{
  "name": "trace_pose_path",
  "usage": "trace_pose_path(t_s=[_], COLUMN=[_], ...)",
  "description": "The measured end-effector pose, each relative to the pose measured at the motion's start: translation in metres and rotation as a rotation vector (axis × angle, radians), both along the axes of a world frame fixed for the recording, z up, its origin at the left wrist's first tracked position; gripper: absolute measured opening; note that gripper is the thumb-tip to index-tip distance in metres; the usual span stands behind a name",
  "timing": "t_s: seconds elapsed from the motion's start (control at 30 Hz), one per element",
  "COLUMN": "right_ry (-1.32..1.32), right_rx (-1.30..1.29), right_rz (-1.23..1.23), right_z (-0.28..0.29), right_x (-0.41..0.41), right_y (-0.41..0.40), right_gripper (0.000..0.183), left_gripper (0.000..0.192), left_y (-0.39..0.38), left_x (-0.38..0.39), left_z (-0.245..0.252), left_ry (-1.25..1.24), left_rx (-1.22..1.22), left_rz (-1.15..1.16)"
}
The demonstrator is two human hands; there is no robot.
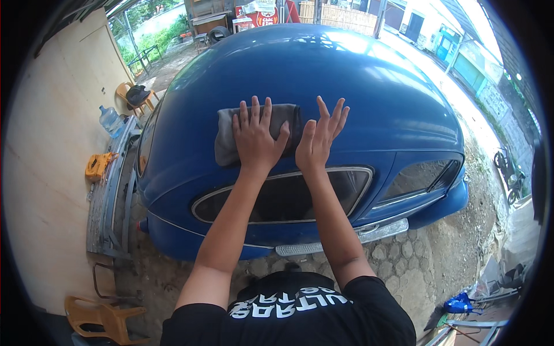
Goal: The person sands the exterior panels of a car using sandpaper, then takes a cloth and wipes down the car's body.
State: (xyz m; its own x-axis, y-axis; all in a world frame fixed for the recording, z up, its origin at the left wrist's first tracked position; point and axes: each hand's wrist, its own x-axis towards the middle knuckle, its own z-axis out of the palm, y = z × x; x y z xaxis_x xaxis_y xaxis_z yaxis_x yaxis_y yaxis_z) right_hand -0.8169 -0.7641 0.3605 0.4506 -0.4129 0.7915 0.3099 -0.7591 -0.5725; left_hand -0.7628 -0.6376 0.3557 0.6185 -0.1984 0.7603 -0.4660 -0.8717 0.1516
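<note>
My left hand [259, 140] lies flat, fingers spread, on a folded grey cloth [226, 138]. The cloth rests on the curved blue roof of a car [277, 65], just above an oval rear side window [285, 199] with a bright trim. Part of the cloth is hidden under the palm, and its right edge looks darker. To the right of the cloth, my right hand [318, 138] is held with the fingers apart and nothing in it. Whether it touches the roof I cannot tell.
A ribbed running board [383, 231] juts out low along the car's side. On the left are metal frames [108, 186], a water jug [111, 121], an orange bag [97, 168] and a plastic chair [104, 320]. A blue bag [459, 304] lies at lower right.
</note>
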Motion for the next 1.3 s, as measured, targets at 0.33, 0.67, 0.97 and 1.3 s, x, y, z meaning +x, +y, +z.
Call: trace_pose_path(t_s=[0.33, 0.67, 0.97, 1.3], right_ry=[-0.154, 0.057, 0.237, 0.16], right_rx=[-0.16, -0.239, -0.279, -0.353], right_rz=[0.489, 0.243, -0.53, -0.253], right_z=[0.007, -0.004, 0.009, -0.007], right_x=[-0.027, -0.011, -0.064, -0.062], right_y=[0.061, 0.022, -0.18, -0.144], right_gripper=[0.044, 0.044, 0.033, 0.074], left_gripper=[0.056, 0.045, 0.032, 0.052], left_y=[0.069, 0.016, -0.045, -0.073], left_x=[-0.023, -0.041, -0.044, -0.029], left_z=[-0.01, -0.016, 0.029, -0.001], left_ry=[0.408, 0.128, -0.076, -0.09], left_rx=[-0.614, -0.441, -0.156, -0.244], left_rz=[-0.604, -0.29, -0.374, -0.093])
